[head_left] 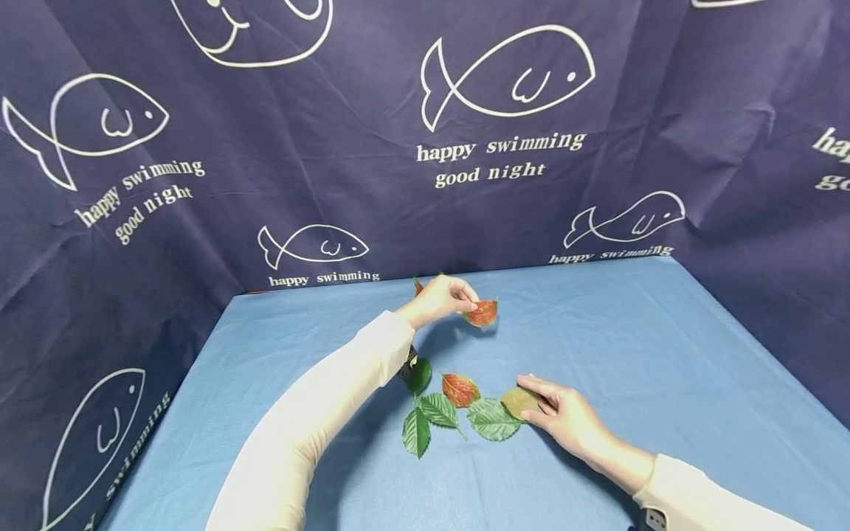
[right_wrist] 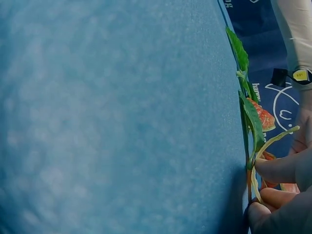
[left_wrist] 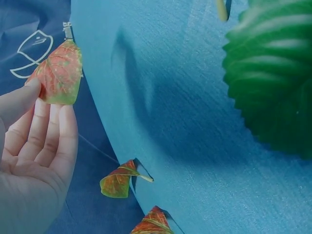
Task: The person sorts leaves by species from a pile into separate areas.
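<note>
My left hand [head_left: 443, 296] pinches a red leaf [head_left: 482, 313] with a yellow-green edge between thumb and fingers, above the back of the table. In the left wrist view that leaf [left_wrist: 61, 73] stands raised off the cloth. Down at the front, the right hand [head_left: 569, 422] grips a yellowish-brown leaf [head_left: 520, 403] by its edge, low over the cloth. This leaf overlaps a broad green leaf [head_left: 493, 420]. Left of it lie a red leaf [head_left: 460, 389] and several green leaves [head_left: 416, 432]. One dark green leaf [head_left: 420, 376] is partly hidden by the left wrist.
Two more red-and-green curled leaves [left_wrist: 117, 180] lie near the far table edge, mostly hidden behind the left hand in the head view. Blue cloth [head_left: 598, 332] covers the table. A dark curtain [head_left: 372, 184] with fish drawings hangs behind and at both sides.
</note>
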### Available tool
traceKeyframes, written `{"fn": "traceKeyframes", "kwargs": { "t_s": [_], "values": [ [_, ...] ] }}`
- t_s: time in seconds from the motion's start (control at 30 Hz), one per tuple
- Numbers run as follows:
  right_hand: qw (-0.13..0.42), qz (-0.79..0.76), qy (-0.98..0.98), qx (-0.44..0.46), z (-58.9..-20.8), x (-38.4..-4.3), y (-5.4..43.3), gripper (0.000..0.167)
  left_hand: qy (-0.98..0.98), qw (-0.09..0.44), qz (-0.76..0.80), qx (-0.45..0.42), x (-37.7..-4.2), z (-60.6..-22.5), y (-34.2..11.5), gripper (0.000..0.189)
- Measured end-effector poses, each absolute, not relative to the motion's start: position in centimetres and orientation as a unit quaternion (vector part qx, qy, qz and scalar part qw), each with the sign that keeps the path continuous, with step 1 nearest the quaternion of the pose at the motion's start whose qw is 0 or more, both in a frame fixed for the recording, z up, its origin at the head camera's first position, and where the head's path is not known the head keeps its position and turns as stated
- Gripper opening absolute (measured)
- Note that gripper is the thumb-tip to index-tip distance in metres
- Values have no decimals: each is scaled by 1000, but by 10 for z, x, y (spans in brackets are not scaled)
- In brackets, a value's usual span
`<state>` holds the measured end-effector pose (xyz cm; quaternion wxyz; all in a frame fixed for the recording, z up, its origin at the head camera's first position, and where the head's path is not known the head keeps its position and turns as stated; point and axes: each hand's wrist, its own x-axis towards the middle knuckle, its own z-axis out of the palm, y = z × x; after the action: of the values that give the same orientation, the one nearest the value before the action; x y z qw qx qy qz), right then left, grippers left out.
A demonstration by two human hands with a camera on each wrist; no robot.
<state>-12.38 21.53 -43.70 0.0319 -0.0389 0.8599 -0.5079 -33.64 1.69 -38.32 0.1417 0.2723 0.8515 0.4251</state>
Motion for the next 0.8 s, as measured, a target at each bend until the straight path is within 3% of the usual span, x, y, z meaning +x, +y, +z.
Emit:
{"fn": "traceKeyframes", "kwargs": {
  "t_s": [0.43, 0.8],
  "values": [
    [26, -496, 867, -46, -436, -124, 214, 43, 841, 155, 492, 164, -341, -383, 22, 9],
    [6, -475, 878, -53, -434, -123, 213, 42, 843, 110, 526, 36, -363, -384, 39, 7]
  ]
}}
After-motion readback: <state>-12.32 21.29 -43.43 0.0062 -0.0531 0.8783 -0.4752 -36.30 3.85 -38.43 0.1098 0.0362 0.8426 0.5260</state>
